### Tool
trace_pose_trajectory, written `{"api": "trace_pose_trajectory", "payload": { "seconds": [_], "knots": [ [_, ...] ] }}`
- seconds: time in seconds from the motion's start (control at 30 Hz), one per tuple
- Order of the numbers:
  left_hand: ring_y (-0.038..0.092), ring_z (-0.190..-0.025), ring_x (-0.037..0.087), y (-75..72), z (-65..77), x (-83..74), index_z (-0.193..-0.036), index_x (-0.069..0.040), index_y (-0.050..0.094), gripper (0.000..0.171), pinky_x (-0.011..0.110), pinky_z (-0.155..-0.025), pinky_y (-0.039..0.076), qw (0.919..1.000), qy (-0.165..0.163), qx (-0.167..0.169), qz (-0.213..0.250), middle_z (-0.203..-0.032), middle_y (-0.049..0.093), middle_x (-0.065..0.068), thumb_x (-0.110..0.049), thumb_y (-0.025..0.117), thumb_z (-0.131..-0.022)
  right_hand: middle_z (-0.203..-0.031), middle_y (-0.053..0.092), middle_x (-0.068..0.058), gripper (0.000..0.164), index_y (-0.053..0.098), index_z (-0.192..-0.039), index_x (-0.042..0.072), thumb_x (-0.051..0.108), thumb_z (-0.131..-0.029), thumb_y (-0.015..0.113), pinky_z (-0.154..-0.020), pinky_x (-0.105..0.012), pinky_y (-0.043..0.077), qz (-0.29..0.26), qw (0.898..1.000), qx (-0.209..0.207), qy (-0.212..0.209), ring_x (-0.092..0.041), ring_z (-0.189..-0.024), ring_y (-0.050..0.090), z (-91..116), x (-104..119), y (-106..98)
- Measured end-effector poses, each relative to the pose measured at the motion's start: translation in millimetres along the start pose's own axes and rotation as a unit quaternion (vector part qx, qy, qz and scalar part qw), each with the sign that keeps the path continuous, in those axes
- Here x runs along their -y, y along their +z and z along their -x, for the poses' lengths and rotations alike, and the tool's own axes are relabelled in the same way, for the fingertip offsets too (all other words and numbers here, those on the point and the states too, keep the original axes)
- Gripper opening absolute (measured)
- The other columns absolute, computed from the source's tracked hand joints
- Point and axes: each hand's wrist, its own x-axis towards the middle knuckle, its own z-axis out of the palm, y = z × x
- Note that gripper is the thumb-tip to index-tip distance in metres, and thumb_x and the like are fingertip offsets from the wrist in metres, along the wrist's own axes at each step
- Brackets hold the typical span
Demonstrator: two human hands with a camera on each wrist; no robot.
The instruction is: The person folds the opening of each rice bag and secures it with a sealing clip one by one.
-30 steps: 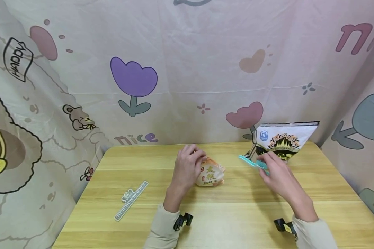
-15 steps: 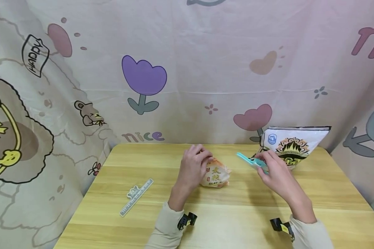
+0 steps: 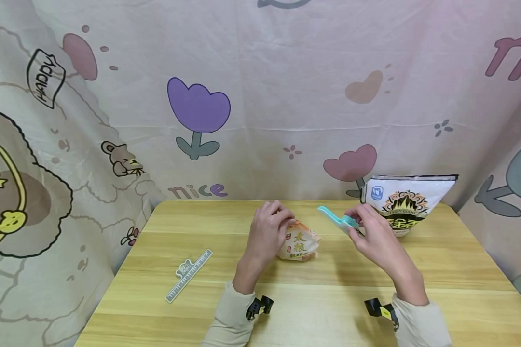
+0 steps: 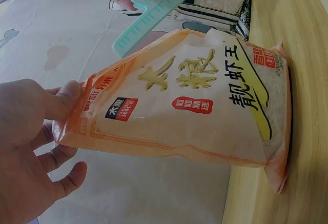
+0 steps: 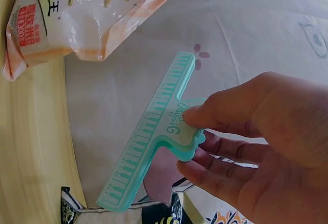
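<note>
An orange-and-clear bag of rice stands on the table, its top narrowed where my left hand pinches it between thumb and fingers. The left wrist view shows this grip on the bag's top end, other fingers spread below. My right hand pinches the grip tabs of a turquoise bag clip with piano-key print. The clip is held in the air to the right of the rice bag, its long bar slanting toward it. In the right wrist view the thumb lies on the clip's printed tab.
A white-and-black bag stands at the back right, behind my right hand. At the left of the table lies a whitish clip with similar piano-key print. A patterned cloth hangs behind the wooden table.
My right hand has moved left with the turquoise clip, closer to the rice bag. My left hand keeps its hold on the bag's top. The head view has shifted slightly.
</note>
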Motion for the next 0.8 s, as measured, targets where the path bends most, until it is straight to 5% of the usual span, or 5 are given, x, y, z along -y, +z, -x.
{"api": "trace_pose_trajectory", "payload": {
  "seconds": [0.8],
  "knots": [
    [0.046,-0.083,0.011,-0.5,-0.6,1.7,-0.085,-0.018,0.07,0.005,0.029,-0.072,0.038,0.9998,-0.008,0.018,0.007,-0.086,0.054,-0.01,-0.019,0.067,-0.088,-0.101,0.059,0.001,0.031,0.061,-0.108,0.009,0.001,-0.08,0.073,-0.072,-0.03,0.051,-0.052,0.998,-0.013,-0.028,-0.012,-0.089,0.06,-5.6,9.9,6.0]
  ]
}}
